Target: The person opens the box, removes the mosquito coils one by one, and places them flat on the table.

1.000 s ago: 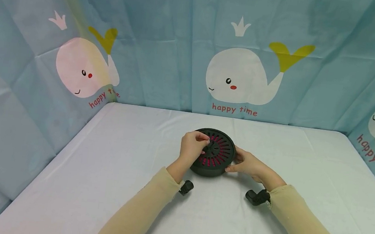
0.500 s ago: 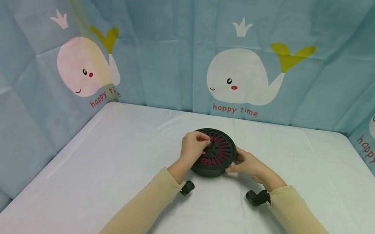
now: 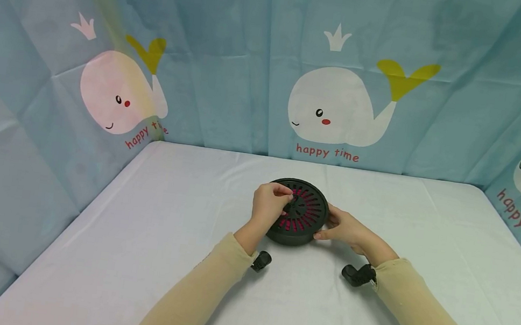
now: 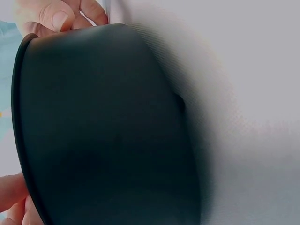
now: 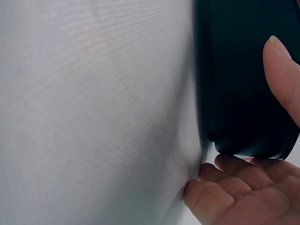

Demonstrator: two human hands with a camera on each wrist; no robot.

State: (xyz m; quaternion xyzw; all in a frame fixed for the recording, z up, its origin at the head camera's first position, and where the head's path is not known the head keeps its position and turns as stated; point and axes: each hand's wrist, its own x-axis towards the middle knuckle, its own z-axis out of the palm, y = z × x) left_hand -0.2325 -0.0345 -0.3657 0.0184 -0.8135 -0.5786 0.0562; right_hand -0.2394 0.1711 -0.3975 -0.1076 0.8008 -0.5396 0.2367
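A round, dark container [image 3: 290,239] with a slotted lid [image 3: 308,220] rests on the white table; pink shows through the slots. My left hand [image 3: 266,201] is over the lid from the left, thumb and fingers pinching a small dark piece at its centre. The fingers partly hide that piece. My right hand [image 3: 348,230] holds the container's right side, thumb at the front and the other fingers round toward the back. In the right wrist view the thumb [image 5: 281,70] lies against the smooth dark wall [image 5: 243,93]. The left wrist view is filled mostly by the container's side [image 4: 108,131].
A white cloth covers the table [image 3: 146,257]. Blue curtains [image 3: 229,99] printed with whales hang behind it and at both sides. Dark wrist cameras [image 3: 358,275] stick out below the beige sleeves [image 3: 422,312].
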